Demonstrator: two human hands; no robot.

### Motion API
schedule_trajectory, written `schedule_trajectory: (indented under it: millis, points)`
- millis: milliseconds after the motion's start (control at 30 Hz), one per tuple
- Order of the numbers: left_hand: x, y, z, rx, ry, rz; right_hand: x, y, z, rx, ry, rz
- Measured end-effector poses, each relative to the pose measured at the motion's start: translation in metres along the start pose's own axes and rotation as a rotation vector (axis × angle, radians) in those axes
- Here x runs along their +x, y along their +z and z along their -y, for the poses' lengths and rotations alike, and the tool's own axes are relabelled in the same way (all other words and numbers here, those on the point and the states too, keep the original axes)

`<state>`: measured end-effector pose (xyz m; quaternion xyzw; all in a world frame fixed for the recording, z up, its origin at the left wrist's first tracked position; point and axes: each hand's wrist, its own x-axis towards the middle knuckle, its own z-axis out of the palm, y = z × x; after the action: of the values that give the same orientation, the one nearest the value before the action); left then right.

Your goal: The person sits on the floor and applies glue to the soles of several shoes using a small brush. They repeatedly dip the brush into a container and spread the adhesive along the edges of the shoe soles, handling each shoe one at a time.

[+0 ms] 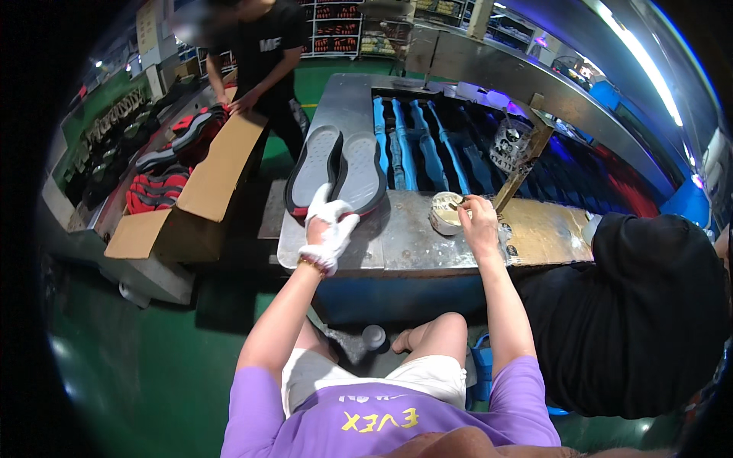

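Two shoe soles, a left one [316,162] and a right one [362,172], lie side by side on the metal table. Both have grey dotted insides and dark rims, with red at the near end. My left hand [330,221], in a white glove, rests over their near ends with its fingers spread. A pale tub [444,214] of cream-coloured paste stands to the right. Over its right rim my bare right hand [479,221] pinches a thin brush [456,204]. Most of the brush is hidden by the fingers and the tub.
A conveyor [416,141] with blue and dark pieces runs beyond the metal table [374,248]. A wooden post [527,168] rises beside it. At left, a co-worker [267,72] reaches into a cardboard box [214,172] of red-black soles. Another person [634,305] in black sits close at right.
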<state>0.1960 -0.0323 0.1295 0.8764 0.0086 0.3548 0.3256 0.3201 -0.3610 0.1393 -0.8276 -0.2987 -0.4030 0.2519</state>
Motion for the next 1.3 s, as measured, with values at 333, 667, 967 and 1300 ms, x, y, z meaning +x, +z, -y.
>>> schedule_trajectory:
  millis: [333, 667, 967, 1300]
  points:
    - [-0.057, -0.057, 0.006, -0.738, -0.544, -0.009, 0.003, -0.009, 0.014, 0.046, 0.110, -0.047]
    - [-0.036, -0.055, -0.026, -1.362, -1.196, 0.181, -0.001, -0.011, 0.021, 0.050, 0.085, -0.053]
    - [-0.093, -0.052, -0.076, -1.454, -0.682, -0.016, -0.005, -0.023, 0.034, 0.132, 0.086, -0.113]
    - [-0.110, -0.067, -0.089, -1.197, -0.619, -0.486, -0.048, -0.046, 0.122, 0.316, 0.264, -0.062]
